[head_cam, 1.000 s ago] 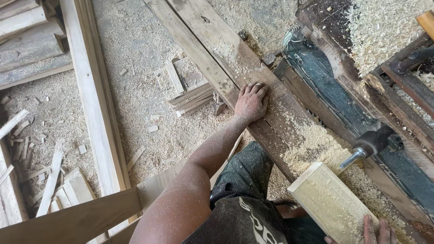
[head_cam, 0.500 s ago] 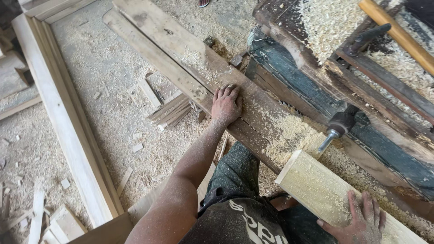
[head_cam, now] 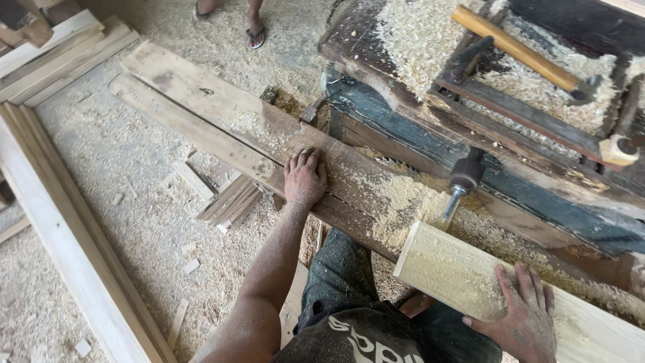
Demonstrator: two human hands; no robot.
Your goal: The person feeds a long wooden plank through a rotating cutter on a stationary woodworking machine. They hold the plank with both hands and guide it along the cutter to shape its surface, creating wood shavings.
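Note:
My left hand (head_cam: 304, 177) lies flat, fingers together, on a long dark plank (head_cam: 222, 114) that runs from the upper left toward the machine. My right hand (head_cam: 523, 314) presses palm-down on a pale wooden block (head_cam: 450, 272) dusted with sawdust at the lower right. The block's end sits just below a horizontal drill bit and chuck (head_cam: 460, 185) sticking out of the dark machine body (head_cam: 510, 168). Neither hand grips anything; both rest on wood.
A wooden-handled hammer (head_cam: 521, 50) lies on the sawdust-covered machine top. A pale timber frame (head_cam: 74, 255) runs along the left. Thin wood offcuts (head_cam: 232, 202) lie on the shavings-covered floor. Another person's sandalled feet (head_cam: 232, 17) stand at the top.
The view has tilted up and right, showing more of the machine top and the hammer. My right hand now rests fully on the pale block. My left hand stays on the plank.

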